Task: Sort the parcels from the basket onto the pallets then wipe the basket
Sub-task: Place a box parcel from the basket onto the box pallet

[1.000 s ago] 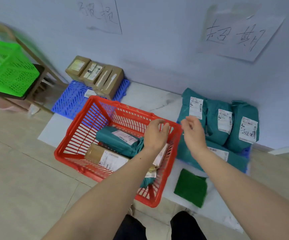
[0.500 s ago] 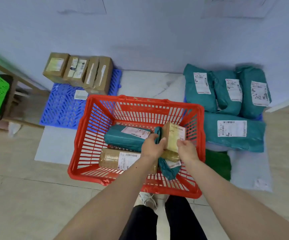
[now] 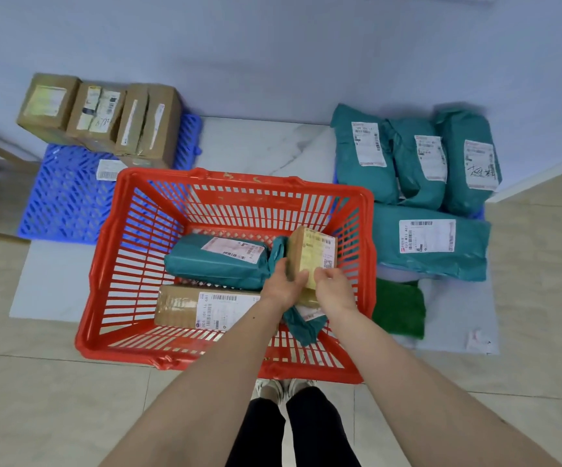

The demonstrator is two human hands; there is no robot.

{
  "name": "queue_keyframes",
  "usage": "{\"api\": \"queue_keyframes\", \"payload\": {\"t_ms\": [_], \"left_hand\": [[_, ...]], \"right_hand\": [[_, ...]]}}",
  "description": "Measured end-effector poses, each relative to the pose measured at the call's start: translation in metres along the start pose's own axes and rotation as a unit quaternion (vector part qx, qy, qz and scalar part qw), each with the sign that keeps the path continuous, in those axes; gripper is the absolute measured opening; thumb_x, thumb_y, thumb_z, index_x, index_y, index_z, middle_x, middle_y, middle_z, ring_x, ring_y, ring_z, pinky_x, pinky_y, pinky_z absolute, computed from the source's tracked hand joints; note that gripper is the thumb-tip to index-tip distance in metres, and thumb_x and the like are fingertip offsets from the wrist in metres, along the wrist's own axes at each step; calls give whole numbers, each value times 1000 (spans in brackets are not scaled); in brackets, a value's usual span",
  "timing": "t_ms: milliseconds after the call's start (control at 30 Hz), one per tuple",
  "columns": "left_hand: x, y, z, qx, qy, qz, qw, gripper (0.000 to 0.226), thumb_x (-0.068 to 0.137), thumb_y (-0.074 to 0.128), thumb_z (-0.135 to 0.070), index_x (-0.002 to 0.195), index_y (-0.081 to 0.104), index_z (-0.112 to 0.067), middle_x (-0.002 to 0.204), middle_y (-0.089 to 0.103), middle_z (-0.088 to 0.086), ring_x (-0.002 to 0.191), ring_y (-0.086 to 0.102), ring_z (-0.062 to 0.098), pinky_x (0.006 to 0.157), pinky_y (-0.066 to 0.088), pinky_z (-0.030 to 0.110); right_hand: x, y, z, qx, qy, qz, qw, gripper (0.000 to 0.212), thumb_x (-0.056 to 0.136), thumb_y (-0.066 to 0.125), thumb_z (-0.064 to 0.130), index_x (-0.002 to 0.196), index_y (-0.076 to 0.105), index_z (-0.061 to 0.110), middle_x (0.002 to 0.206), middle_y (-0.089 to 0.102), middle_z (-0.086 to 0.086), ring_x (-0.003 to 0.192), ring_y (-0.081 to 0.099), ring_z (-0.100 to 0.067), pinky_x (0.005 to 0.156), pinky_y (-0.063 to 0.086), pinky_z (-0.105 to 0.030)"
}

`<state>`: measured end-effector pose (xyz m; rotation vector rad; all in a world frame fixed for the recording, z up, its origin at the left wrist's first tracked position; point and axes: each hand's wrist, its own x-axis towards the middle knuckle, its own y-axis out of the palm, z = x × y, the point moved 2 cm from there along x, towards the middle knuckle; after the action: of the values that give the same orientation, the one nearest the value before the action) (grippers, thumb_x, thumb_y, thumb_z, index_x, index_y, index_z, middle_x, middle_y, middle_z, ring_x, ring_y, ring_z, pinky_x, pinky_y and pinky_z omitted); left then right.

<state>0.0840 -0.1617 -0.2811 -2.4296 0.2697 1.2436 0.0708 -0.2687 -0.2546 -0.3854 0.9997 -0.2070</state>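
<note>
A red basket stands on the floor in front of me. Inside it my left hand and my right hand both grip a small brown box with a white label, held upright above the basket's floor. A teal bag and a long brown box lie in the basket to the left. Another teal bag lies under my hands, mostly hidden.
A blue pallet at the back left carries three brown boxes against the wall. At the right, several teal bags cover a second pallet. A green cloth lies right of the basket. My feet are just behind it.
My hands dropped from above the basket's rim into it and took hold of the small brown box. The view tilted down, so the wall signs and green basket left the frame.
</note>
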Motion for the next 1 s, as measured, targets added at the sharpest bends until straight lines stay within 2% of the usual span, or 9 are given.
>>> {"api": "queue_keyframes", "payload": {"t_ms": [167, 333, 400, 467, 567, 633, 767, 1000], "left_hand": [[6, 1, 4, -2, -18, -10, 1000, 68, 91, 54, -54, 150, 23, -38, 148, 42, 10, 125, 52, 31, 105, 46, 48], [8, 3, 8, 0, -15, 4, 1000, 77, 88, 58, -57, 151, 20, -35, 147, 45, 6, 126, 52, 29, 105, 47, 47], [12, 1, 12, 9, -29, 7, 1000, 86, 80, 60, -64, 151, 24, -29, 147, 46, 7, 127, 51, 30, 105, 47, 48], [14, 0, 14, 16, -57, 15, 998, 103, 68, 60, -75, 148, 32, -16, 145, 48, 10, 127, 51, 30, 104, 46, 48], [13, 2, 14, 46, -100, 6, 994, 132, 40, 50, -92, 143, 40, -10, 142, 48, 11, 128, 49, 31, 104, 46, 49], [17, 5, 15, 62, -117, -1, 991, 126, 46, 51, -92, 142, 42, -10, 141, 46, 13, 129, 46, 32, 104, 46, 50], [16, 7, 11, 83, -132, -3, 988, 111, 61, 53, -87, 143, 39, -12, 142, 38, 14, 132, 40, 32, 107, 42, 49], [6, 10, 9, 170, -92, -31, 981, 89, 84, 39, -77, 147, 35, -15, 143, 35, 18, 135, 32, 35, 110, 32, 47]], "right_hand": [[-4, -2, 2, 0, 1, 3, 1000, 38, 103, 42, 34, 135, 48, 15, 128, 57, -8, 113, 57, -25, 97, 51, -43], [-6, 0, 3, -8, 3, -1, 1000, 38, 102, 44, 35, 134, 48, 16, 128, 58, -8, 114, 58, -26, 97, 52, -45], [-7, 0, 3, -10, 3, 1, 1000, 39, 102, 45, 34, 135, 48, 15, 129, 57, -9, 115, 57, -27, 97, 52, -45], [-9, -1, 3, -10, 4, 1, 1000, 39, 102, 44, 33, 136, 47, 15, 130, 57, -9, 116, 56, -26, 96, 51, -42], [-10, -4, 4, -6, 4, -5, 1000, 40, 103, 44, 32, 139, 42, 15, 132, 54, -7, 112, 54, -22, 84, 45, -32], [-10, -3, 4, -10, 6, -6, 1000, 41, 102, 45, 32, 139, 41, 14, 132, 55, -7, 109, 53, -21, 82, 43, -32], [-8, 0, 5, -20, 14, -2, 1000, 40, 101, 45, 35, 135, 45, 14, 132, 57, -8, 116, 56, -25, 96, 50, -39], [-5, -2, 9, -15, 29, -3, 999, 41, 103, 41, 35, 136, 44, 12, 132, 57, -9, 118, 55, -27, 101, 46, -44]]}}
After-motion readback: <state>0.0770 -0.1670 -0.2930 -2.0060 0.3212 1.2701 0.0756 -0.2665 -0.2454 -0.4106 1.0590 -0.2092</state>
